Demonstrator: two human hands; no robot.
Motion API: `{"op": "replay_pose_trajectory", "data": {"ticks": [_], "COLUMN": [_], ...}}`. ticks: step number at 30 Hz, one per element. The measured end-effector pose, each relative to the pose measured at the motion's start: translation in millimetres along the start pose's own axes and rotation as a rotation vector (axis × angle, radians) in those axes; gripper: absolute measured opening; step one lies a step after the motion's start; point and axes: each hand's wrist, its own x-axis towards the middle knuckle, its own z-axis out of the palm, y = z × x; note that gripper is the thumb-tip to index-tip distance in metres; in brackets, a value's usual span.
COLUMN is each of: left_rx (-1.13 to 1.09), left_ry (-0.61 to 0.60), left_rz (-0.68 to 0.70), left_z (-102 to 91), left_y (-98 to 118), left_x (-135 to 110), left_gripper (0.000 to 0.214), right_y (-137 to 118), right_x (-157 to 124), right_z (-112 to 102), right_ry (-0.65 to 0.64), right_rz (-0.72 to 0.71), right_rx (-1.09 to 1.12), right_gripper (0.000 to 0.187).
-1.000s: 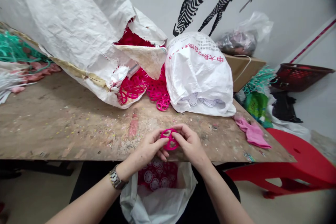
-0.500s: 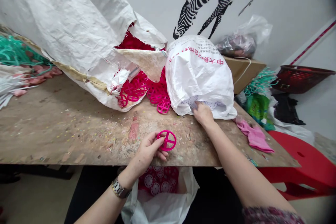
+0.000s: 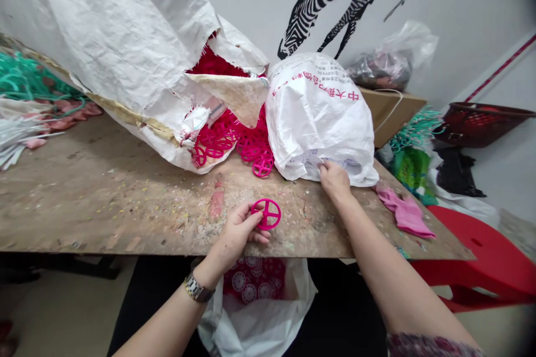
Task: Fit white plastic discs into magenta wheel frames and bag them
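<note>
Between the thumb and fingers of my left hand (image 3: 238, 230) is a bright pink plastic spoked wheel (image 3: 267, 214), held above the table near its front edge. My right hand (image 3: 335, 179) reaches to the low mouth of a white woven sack (image 3: 318, 117) with red lettering. Its fingers are closed together there, the tips partly hidden, and what they pinch is unclear. Pale patterned round pieces (image 3: 310, 155) show inside that mouth. Loose pink wheels (image 3: 262, 164) spill from a large torn white sack (image 3: 138, 28) at the left.
An open white bag (image 3: 255, 326) below the table edge holds pink pieces with white discs. On the worn wooden table (image 3: 138, 195) lies a pink cloth (image 3: 404, 215) at right. A red stool (image 3: 481, 256) stands beside it. Teal strands (image 3: 33, 78) lie far left.
My right hand has shifted slightly right along the sack's mouth, fingers still at the opening. My left hand keeps hold of the pink wheel. The view has tilted slightly.
</note>
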Motion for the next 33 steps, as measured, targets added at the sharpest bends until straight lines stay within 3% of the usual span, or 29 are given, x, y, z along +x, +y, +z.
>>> {"op": "replay_pose_trajectory", "data": {"ticks": [6, 8, 11, 17, 20, 22, 25, 29, 33], "left_rx": [-0.006, 0.009, 0.019, 0.054, 0.28, 0.528, 0.826, 0.96, 0.952], "left_ry": [0.012, 0.008, -0.001, 0.001, 0.011, 0.005, -0.061, -0.126, -0.156], "left_rz": [-0.006, -0.004, -0.003, 0.054, 0.248, 0.499, 0.802, 0.956, 0.973], "left_z": [2.0, 3.6, 5.9, 4.5, -3.7, -11.2, -20.6, -24.0, -18.6], "left_y": [1.9, 4.1, 6.9, 5.8, 3.0, 2.1, 2.3, 2.0, 0.0], "left_x": [-0.5, -1.7, -4.4, -11.1, -13.0, -14.0, -16.3, -20.3, -25.1], "left_gripper": [0.039, 0.036, 0.033, 0.032, 0.022, 0.017, 0.028, 0.032, 0.031], "right_y": [-8.5, -19.2, -38.7, -59.9, -61.0, -61.4, -63.2, -68.1, -75.3], "right_x": [-65.7, -95.1, -133.1, -173.8, -185.2, -191.1, -197.2, -201.6, -204.8], "right_z": [-28.9, -34.6, -37.6, -33.7, -33.4, -33.4, -32.2, -30.5, -28.8], "right_ry": [-0.013, -0.052, -0.159, -0.259, -0.267, -0.304, -0.382, -0.483, -0.546], "right_rz": [-0.071, -0.098, -0.047, 0.082, 0.232, 0.352, 0.494, 0.522, 0.519], "right_rx": [0.309, 0.529, 0.802, 1.04, 1.264, 1.426, 1.558, 1.596, 1.587], "right_gripper": [0.036, 0.034, 0.033, 0.031, 0.031, 0.032, 0.034, 0.035, 0.032]}}
